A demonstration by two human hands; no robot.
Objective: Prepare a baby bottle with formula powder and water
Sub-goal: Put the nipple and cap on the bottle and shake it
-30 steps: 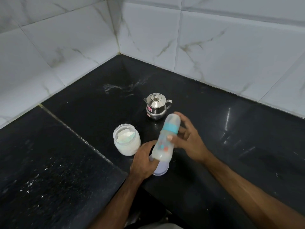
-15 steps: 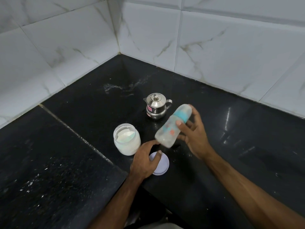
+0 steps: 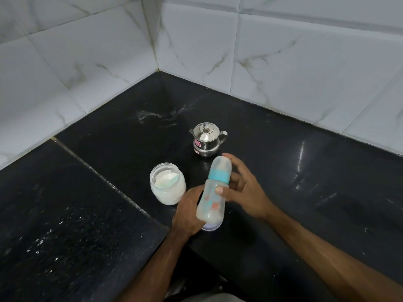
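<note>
Right hand (image 3: pixel 244 192): thumb pressed on the front of the baby bottle (image 3: pixel 214 191) just under the teal collar (image 3: pixel 218 175), fingers loosely spread behind it, so a light pinch, not a full wrap. Left hand (image 3: pixel 188 211): fingers curled toward the bottle's lower body on the near-left side; can't tell how much contact, the bottle hides the fingertips. Bottle is held off the counter, nearly upright, capped, whitish contents at the base.

Step looks like mixing/shaking. To do it well: close the right fingers fully round the collar, check the cap is tight, support the base with the left, shake away from the open jar.

Outward from the fingers:
- round lid (image 3: pixel 210 227) flat on the black counter (image 3: pixel 109 236), directly under the bottle base and touching the left hand's edge.
- open powder jar (image 3: pixel 167 185) just left of the left hand, uncovered; easy to knock or splash.
- small steel lidded pot (image 3: pixel 206 139) just beyond the right fingertips; clip risk on a wide swing.
- white specks on the counter, far left of the hands.
</note>
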